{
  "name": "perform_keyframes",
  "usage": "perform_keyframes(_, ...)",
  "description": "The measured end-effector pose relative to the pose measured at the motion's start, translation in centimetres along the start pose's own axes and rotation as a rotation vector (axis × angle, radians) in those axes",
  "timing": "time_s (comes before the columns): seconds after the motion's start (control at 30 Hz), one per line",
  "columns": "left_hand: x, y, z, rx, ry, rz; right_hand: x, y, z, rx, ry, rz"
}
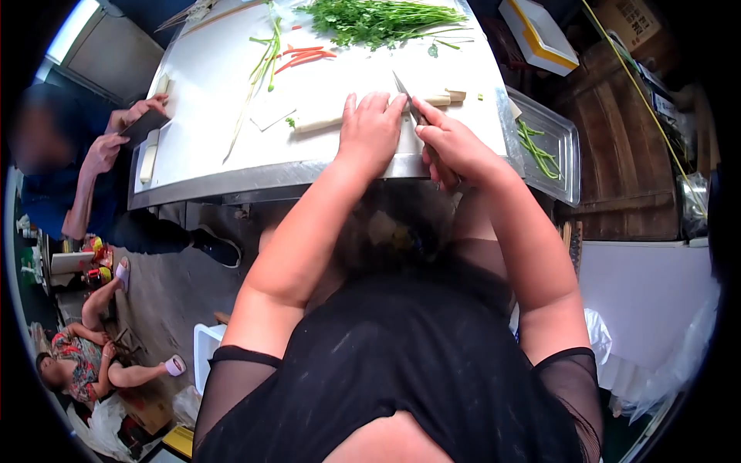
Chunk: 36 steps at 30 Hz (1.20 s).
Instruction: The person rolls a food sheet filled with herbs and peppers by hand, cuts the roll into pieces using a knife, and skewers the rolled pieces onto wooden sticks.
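Note:
A long pale vegetable stalk lies across the white tabletop. My left hand presses down on it with the fingers bent and close together. In my right hand is a knife, its handle wrapped by my fingers and its blade beside my left fingertips. The stalk's cut end shows to the right of the blade. Red pepper strips and thin green stems lie further back, with a heap of leafy greens behind them.
At the left edge a co-worker's hands hold a dark blade near white pieces. A metal tray with green beans or stems stands right of the table. Another person sits at lower left. A white-yellow box is at upper right.

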State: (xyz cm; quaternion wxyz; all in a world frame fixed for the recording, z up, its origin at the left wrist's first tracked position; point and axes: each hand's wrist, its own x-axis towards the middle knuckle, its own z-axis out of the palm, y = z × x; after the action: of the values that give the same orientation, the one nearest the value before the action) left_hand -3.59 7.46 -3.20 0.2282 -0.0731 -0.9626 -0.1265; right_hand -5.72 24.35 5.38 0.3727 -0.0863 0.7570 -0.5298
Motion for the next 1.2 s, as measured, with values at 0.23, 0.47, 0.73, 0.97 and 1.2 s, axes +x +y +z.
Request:
perform_keyframes(0.23,-3.4,-6.8,-7.3,0.020,-0.041,-0.195,-1.7,0.3,-0.6,0.051,0.006,-0.077)
perform_keyframes(0.47,-4.1,-8.1,-8.6,0.018,-0.073,-0.132,-2.9,0.7,3.3,0.222,-0.084,-0.129)
perform_keyframes(0.73,-4.7,-10.6,-7.3,-0.294,0.093,-0.245,-3.2,0.8,7.6,0.105,-0.149,-0.065)
perform_keyframes(0.97,-5.2,-10.1,-5.4,-0.156,0.274,-0.129,-3.0,0.4,7.8,0.022,-0.137,-0.018)
perform_keyframes(1.2,-4.8,-6.3,-3.9,-0.020,0.030,-0.112,-2.6,-0.5,7.3,0.042,-0.150,0.039)
